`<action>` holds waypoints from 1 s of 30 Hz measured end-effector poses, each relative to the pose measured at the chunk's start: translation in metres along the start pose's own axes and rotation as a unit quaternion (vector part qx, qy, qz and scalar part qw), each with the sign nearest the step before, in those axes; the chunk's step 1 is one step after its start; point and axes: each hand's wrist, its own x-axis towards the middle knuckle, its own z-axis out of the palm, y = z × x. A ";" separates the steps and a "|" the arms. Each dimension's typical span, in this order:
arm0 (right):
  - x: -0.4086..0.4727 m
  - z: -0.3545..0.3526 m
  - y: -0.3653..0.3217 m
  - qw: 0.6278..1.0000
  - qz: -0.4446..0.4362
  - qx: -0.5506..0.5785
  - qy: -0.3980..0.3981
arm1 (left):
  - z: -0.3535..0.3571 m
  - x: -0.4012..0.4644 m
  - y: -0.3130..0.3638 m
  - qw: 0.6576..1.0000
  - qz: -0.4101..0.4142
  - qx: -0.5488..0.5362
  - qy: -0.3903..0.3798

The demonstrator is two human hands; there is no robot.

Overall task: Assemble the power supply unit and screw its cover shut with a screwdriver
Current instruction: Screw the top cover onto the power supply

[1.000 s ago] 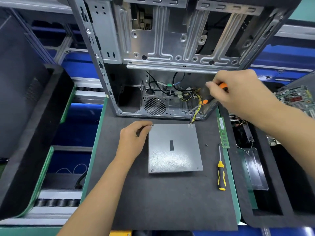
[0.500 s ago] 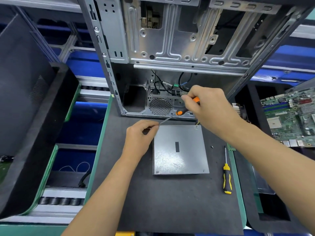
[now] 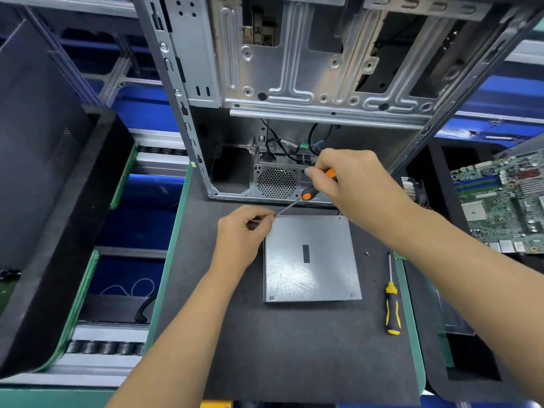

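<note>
A grey metal power supply unit (image 3: 312, 260) lies flat on the dark mat, cover up. My left hand (image 3: 244, 234) sits at its far left corner, fingers pinched together around the tip of a screwdriver shaft; whether a screw is between them is hidden. My right hand (image 3: 350, 184) grips the orange-and-black screwdriver (image 3: 309, 194), whose shaft slants down-left to the left fingertips.
An open computer case (image 3: 294, 83) stands right behind the unit. A yellow-and-black screwdriver (image 3: 393, 307) lies on the mat to the right, with a small loose screw (image 3: 366, 253) near it. A green motherboard (image 3: 506, 201) sits at far right, and black foam trays flank the mat.
My right hand has come from the case's right side down and left, bringing the screwdriver tip to my left fingertips. The left hand has stayed at the unit's corner.
</note>
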 end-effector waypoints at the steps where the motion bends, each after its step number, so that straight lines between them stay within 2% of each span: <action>1: 0.001 -0.001 -0.003 1.000 -0.012 -0.015 -0.006 | 0.000 0.000 0.000 1.000 0.001 0.001 0.000; 7: 0.009 -0.013 -0.025 0.991 -0.066 -0.012 -0.119 | -0.001 -0.001 0.002 1.000 0.010 0.005 -0.003; 12: 0.024 -0.019 -0.037 0.975 -0.043 -0.175 -0.130 | -0.001 -0.002 0.004 1.000 0.015 0.013 -0.002; 16: 0.024 -0.024 -0.044 0.973 -0.070 -0.090 -0.200 | -0.002 -0.002 0.005 0.999 0.026 0.019 -0.003; 18: 0.026 -0.024 -0.047 0.967 -0.090 -0.144 -0.190 | -0.002 -0.002 0.004 1.000 0.017 0.016 -0.005; 20: 0.026 -0.022 -0.050 0.945 -0.105 -0.245 -0.189 | -0.002 -0.002 0.004 1.000 0.007 0.012 -0.008; 21: 0.025 -0.024 -0.052 0.942 -0.096 -0.249 -0.204 | -0.002 -0.003 0.004 1.000 0.006 0.011 -0.009; 24: 0.027 -0.026 -0.054 0.952 -0.092 -0.168 -0.237 | -0.002 -0.004 0.004 1.000 0.014 0.015 -0.009; 28: 0.031 -0.021 -0.061 0.941 -0.097 -0.248 -0.211 | -0.002 -0.006 0.004 1.000 -0.012 -0.014 -0.014; 30: 0.031 -0.022 -0.063 0.948 -0.083 -0.213 -0.222 | -0.002 -0.007 0.005 0.999 -0.026 -0.029 -0.016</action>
